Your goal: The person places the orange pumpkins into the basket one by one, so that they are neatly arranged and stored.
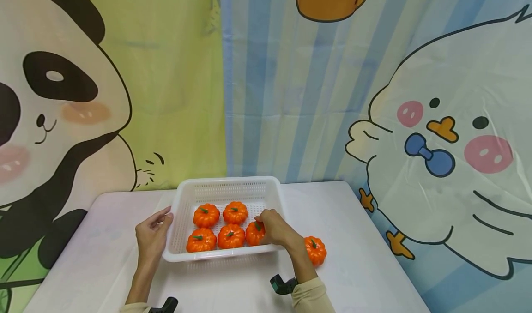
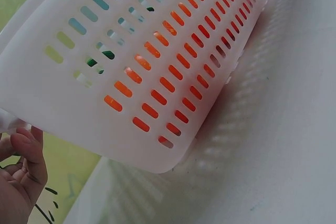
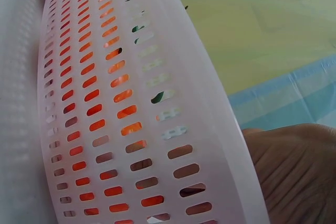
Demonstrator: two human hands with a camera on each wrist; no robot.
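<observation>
A white plastic basket [image 1: 232, 183] with slotted walls holds several small orange pumpkins, among them one pumpkin [image 1: 206, 215] at the back left and another [image 1: 231, 236] in the front row. My left hand [image 1: 151, 235] pinches the basket's left rim; in the left wrist view the curled fingers [image 2: 27, 153] sit at that edge. Over the front right corner reaches my right hand [image 1: 277, 229], its fingers round the top of a pumpkin [image 1: 254, 233] inside. The right wrist view shows the right hand [image 3: 296, 174] behind the slotted wall [image 3: 210, 108], fingertips hidden.
One more pumpkin [image 1: 316, 251] lies on the white table [image 1: 353, 239] outside the basket, just right of my right forearm. Behind the table hangs a printed curtain [image 1: 270, 96] with cartoon animals. Dark wrist cameras sit on both wrists.
</observation>
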